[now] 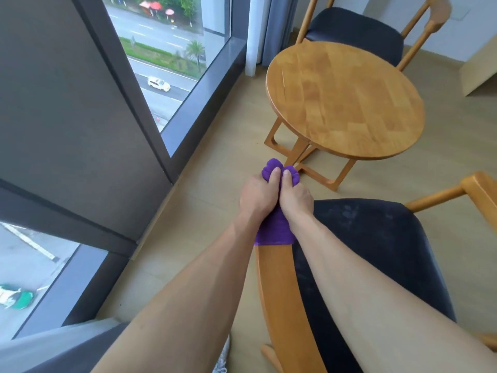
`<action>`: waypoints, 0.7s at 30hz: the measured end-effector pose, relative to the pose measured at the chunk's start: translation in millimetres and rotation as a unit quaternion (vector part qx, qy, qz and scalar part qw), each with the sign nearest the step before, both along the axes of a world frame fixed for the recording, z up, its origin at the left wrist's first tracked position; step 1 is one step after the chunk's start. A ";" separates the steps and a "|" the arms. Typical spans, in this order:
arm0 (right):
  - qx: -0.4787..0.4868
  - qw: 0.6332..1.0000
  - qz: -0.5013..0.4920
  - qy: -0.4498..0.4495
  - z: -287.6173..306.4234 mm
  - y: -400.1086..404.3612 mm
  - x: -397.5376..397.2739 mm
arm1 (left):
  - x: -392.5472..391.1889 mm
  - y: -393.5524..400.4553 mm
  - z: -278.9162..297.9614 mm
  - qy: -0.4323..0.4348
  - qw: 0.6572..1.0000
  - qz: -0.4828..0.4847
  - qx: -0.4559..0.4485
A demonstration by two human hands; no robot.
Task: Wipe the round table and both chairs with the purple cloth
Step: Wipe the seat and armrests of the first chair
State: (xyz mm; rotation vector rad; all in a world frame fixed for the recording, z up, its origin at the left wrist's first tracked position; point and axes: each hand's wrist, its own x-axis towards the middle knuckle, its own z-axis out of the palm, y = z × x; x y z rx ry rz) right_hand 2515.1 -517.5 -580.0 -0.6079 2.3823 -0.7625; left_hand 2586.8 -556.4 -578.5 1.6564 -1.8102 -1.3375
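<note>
Both my hands grip the purple cloth, which is wrapped around the end of the near chair's curved wooden armrest. My left hand and my right hand sit side by side, thumbs pressed into the bunched cloth. The near chair has a dark padded seat with dusty smears. The round wooden table stands beyond my hands, to the right. The second chair, wooden with a dark seat, stands behind the table.
A tall window with a dark frame runs along the left, with a low sill. Pale curtains hang in the far corner. A light wooden furniture panel stands at the right edge. My shoe shows on the wood floor.
</note>
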 end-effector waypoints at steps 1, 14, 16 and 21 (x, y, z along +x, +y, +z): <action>-0.013 1.000 0.000 -0.005 0.3 3.9 1.5 | 2.2 3.1 0.2 0.010 1.000 0.006 -0.010; -0.030 0.995 0.095 0.018 8.0 123.2 50.4 | 52.1 136.4 8.7 0.036 0.990 0.137 -0.022; -0.024 0.994 0.109 0.011 9.7 145.2 55.5 | 57.3 161.6 5.9 0.041 0.985 0.165 -0.008; -0.002 0.988 0.155 0.012 15.4 201.9 62.9 | 65.0 225.7 -3.2 0.049 0.972 0.227 0.030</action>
